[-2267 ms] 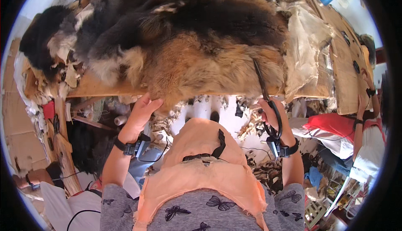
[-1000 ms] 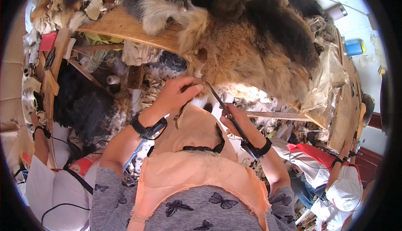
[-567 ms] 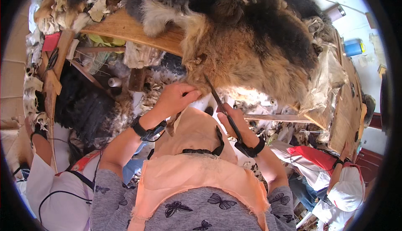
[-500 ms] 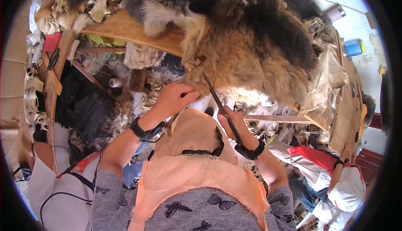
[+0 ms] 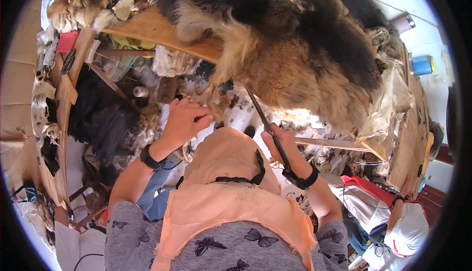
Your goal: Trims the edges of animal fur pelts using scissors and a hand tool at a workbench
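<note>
A large brown, black and tan fur pelt (image 5: 305,64) drapes over the wooden bench edge in front of me. My left hand (image 5: 186,118) is closed, thumb against curled fingers, at the end of a tan fur strip (image 5: 215,96) hanging from the pelt's lower left edge. A dark gap shows between that strip and the rest of the pelt. My right hand (image 5: 282,143) is wrapped round a long, narrow, dark metal tool (image 5: 259,108). Its tip points up and left, by the pelt's lower edge; its exact kind is unclear.
A wooden board (image 5: 157,32) runs under the pelt. Fur scraps and black fur (image 5: 101,111) lie below at left, near a white thread spool (image 5: 140,92). A blue spool (image 5: 423,66) stands far right. Other people sit close: a sleeve (image 5: 405,226) at right, another at lower left.
My left hand has moved left and slightly down, drawing the fur strip away from the pelt. My right hand and the tool have shifted slightly right; the view has moved a little.
</note>
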Tool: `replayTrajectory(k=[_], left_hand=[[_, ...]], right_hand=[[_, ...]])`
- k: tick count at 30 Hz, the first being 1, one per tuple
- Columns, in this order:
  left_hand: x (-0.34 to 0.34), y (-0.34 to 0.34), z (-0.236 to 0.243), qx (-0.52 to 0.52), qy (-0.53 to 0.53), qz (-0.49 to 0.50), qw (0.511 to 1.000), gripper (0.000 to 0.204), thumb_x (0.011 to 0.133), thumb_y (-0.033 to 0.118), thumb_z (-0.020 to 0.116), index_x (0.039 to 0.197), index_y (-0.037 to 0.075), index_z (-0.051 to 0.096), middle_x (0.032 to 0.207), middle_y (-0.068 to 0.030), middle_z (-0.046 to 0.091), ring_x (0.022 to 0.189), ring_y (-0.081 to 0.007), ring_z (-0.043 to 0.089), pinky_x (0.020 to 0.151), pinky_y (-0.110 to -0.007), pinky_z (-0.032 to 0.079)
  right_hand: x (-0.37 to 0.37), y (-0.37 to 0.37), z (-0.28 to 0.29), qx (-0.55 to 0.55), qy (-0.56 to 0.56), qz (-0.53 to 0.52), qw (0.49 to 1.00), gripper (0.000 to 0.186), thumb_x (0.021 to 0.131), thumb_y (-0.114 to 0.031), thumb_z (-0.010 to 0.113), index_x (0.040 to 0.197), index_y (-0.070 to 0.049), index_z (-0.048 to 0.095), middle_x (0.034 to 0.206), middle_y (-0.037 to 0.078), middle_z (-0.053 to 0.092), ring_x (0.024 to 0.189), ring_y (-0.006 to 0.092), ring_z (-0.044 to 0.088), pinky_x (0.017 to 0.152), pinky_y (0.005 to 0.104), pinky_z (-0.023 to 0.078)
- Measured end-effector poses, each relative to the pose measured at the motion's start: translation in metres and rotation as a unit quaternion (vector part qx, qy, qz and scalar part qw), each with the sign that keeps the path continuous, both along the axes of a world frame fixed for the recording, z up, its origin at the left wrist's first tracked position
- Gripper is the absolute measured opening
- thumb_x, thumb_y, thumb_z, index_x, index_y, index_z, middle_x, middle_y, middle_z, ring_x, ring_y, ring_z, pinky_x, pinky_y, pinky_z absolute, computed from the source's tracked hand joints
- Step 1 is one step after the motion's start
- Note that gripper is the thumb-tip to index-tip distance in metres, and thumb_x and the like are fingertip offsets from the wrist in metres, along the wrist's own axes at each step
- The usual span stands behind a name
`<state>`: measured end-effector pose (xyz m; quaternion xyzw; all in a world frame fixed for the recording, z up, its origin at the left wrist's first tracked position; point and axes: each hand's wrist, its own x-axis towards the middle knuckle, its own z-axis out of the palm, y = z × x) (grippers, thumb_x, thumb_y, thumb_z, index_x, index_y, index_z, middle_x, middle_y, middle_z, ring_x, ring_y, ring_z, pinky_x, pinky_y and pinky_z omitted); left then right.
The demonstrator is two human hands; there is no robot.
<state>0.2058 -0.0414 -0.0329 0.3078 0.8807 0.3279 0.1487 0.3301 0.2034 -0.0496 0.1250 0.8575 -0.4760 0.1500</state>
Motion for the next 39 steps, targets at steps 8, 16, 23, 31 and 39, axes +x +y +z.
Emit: replayTrajectory(k=[8,16,23,31,39], left_hand=[[0.016,-0.014,0.014,-0.035,0.054,-0.039,0.997,0.016,0.069,0.027,0.063,0.082,0.016,0.065,0.081,0.0001,0.061,0.091,-0.0239,0.047,0.091,-0.054,0.022],[-0.024,0.003,0.000,0.141,0.062,0.018,0.988,0.016,0.075,0.013,0.059,0.091,0.008,0.064,0.097,-0.0092,0.060,0.095,-0.0252,0.053,0.088,-0.036,0.037],[-0.088,0.065,-0.001,0.405,-0.289,0.145,0.856,0.033,0.083,0.011,0.048,0.114,0.000,0.047,0.107,-0.0051,0.053,0.094,-0.0147,0.051,0.082,-0.026,0.041],[-0.121,0.060,-0.046,0.530,-0.566,0.194,0.601,0.006,0.072,0.002,0.046,0.074,0.003,0.051,0.076,-0.0091,0.055,0.074,-0.0224,0.053,0.066,-0.034,0.045],[-0.143,0.089,-0.065,0.508,-0.525,-0.008,0.683,0.020,0.072,0.000,0.047,0.091,0.000,0.054,0.093,-0.0083,0.056,0.085,-0.0235,0.055,0.071,-0.030,0.045]], right_hand=[[-0.023,-0.017,-0.008,-0.036,0.046,0.035,0.998,0.043,0.083,-0.037,0.048,0.099,0.002,0.046,0.071,0.024,0.057,0.071,0.0397,0.057,0.061,0.0404,0.045],[-0.027,-0.008,-0.012,-0.060,0.067,-0.027,0.996,0.032,0.081,-0.035,0.052,0.092,-0.005,0.051,0.058,0.017,0.053,0.061,0.0339,0.057,0.056,0.0362,0.043],[-0.009,0.017,-0.084,-0.044,0.096,-0.023,0.994,0.029,0.085,-0.030,0.047,0.094,-0.002,0.049,0.072,0.021,0.054,0.068,0.0369,0.054,0.059,0.0410,0.042],[0.002,0.015,-0.029,0.079,0.165,0.036,0.982,0.034,0.086,-0.036,0.045,0.100,-0.005,0.045,0.068,0.018,0.054,0.068,0.0382,0.055,0.057,0.0415,0.042],[-0.006,0.029,0.014,-0.026,0.131,-0.130,0.982,0.036,0.087,-0.038,0.046,0.066,-0.010,0.050,0.053,0.006,0.040,0.048,0.0144,0.037,0.044,0.0301,0.030]])
